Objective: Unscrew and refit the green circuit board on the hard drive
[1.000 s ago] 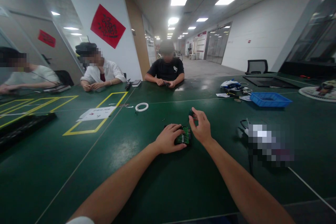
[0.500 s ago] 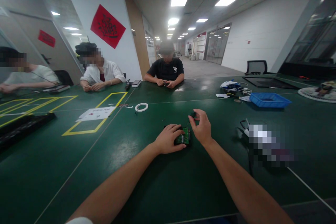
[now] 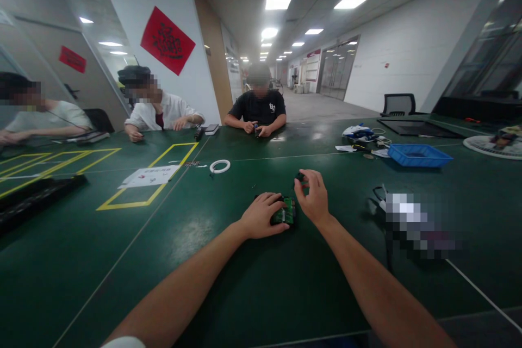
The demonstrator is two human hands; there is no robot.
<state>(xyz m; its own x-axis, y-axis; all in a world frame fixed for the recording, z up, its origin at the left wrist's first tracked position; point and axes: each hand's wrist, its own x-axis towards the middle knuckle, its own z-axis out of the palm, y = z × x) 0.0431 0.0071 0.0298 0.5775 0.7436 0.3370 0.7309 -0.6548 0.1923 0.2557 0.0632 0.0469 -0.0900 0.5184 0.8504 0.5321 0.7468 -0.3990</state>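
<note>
A green circuit board (image 3: 289, 211) with dark edges lies on the green tabletop in front of me. My left hand (image 3: 263, 216) grips it from the left, fingers over its top and thumb along its near edge, covering much of it. Just to the right and slightly above the board is my right hand (image 3: 312, 196), its thumb and fingertips pinched on a small dark piece (image 3: 299, 177). The piece is too small to name, and the fingers hide part of it.
Left of my hands lie a white cable coil (image 3: 220, 167) and a paper sheet (image 3: 149, 176) by yellow tape. To the right are a blue tray (image 3: 420, 156) and a blurred object with a cable (image 3: 381, 196). Three people sit across the table.
My right hand has shifted very slightly, still pinching the small dark piece. My left hand stays on the board. Across the table, the white-shirted person has lowered a hand and moved it right.
</note>
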